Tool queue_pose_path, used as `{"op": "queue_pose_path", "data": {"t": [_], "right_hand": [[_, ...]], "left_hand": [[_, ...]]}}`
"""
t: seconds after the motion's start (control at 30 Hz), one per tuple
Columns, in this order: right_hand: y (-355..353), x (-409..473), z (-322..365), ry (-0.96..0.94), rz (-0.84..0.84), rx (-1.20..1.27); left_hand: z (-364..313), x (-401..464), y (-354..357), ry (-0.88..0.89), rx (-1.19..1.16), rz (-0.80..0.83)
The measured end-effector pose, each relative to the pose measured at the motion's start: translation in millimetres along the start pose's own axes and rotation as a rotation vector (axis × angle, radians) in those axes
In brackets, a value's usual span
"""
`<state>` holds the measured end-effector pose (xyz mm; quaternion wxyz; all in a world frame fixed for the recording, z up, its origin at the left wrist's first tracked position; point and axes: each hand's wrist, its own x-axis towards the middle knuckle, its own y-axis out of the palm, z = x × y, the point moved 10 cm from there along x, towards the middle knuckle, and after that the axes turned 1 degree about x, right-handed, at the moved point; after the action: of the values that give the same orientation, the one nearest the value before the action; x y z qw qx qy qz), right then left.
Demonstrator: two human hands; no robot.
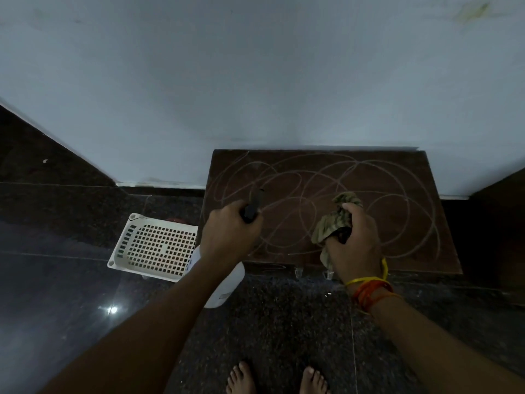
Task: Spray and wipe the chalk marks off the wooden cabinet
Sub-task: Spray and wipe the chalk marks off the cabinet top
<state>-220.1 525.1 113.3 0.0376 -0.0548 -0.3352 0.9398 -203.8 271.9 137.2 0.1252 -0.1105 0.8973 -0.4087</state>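
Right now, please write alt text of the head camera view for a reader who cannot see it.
A person stands over a low wooden cabinet covered in looping chalk marks, the left hand holding a white spray bottle and the right hand gripping a crumpled cloth. A white plastic basket sits on the dark floor to the left.

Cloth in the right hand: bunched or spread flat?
Bunched. The cloth is crumpled in the right hand, one end sticking up past the fingers, another hanging below, above the chalk-marked cabinet top.
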Motion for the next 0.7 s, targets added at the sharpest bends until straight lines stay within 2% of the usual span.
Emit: {"op": "queue_pose_path", "data": {"t": [0.2, 0.47, 0.7], "right_hand": [[-6.4, -1.7, -15.0, 0.018, -0.01, -0.011], [-3.2, -2.2, -29.8, 0.045, -0.001, -0.03], [1.2, -2.7, -26.4, 0.047, 0.018, -0.03]], "left_hand": [[-9.7, -14.2, 28.2, 0.105, 0.067, 0.12], [22.7, -47.2, 58.2, 0.167, 0.18, 0.323], [63.8, -63.7, 33.2, 0.146, 0.245, 0.269]]}}
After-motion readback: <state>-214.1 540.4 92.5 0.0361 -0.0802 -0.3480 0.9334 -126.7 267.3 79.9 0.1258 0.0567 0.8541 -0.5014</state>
